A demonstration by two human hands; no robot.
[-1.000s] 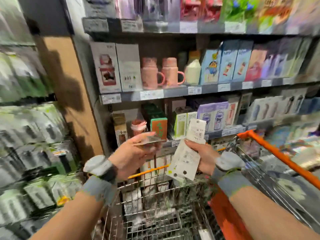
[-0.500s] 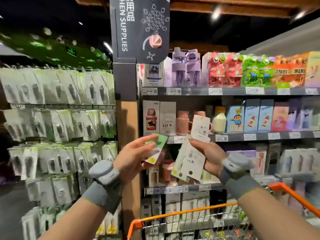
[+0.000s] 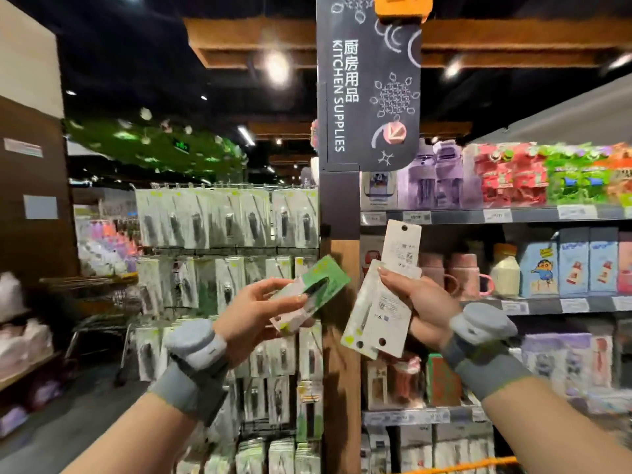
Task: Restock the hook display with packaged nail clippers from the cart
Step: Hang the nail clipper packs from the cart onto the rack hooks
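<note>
One green pack [image 3: 309, 289] is sitting pinched in the left hand [image 3: 254, 314], thumb on top and fingers curled underneath, tilted flat at chest height just right of the hook display [image 3: 227, 268]. Right hand [image 3: 422, 307] is gripping a fanned stack of packs [image 3: 379, 321], backs facing the camera, thumb pressing across them, fingers wrapped behind. Display is looking full along the top row; lower rows are too blurred to pick a gap. Next, I'd judge: turning the single pack upright, hang hole up and front outward, lining the hole with a hook tip, sliding it straight back. Risk: the stack is fanning, so a pack could be slipping out. Cart rail [image 3: 458, 465] is showing at bottom right.
</note>
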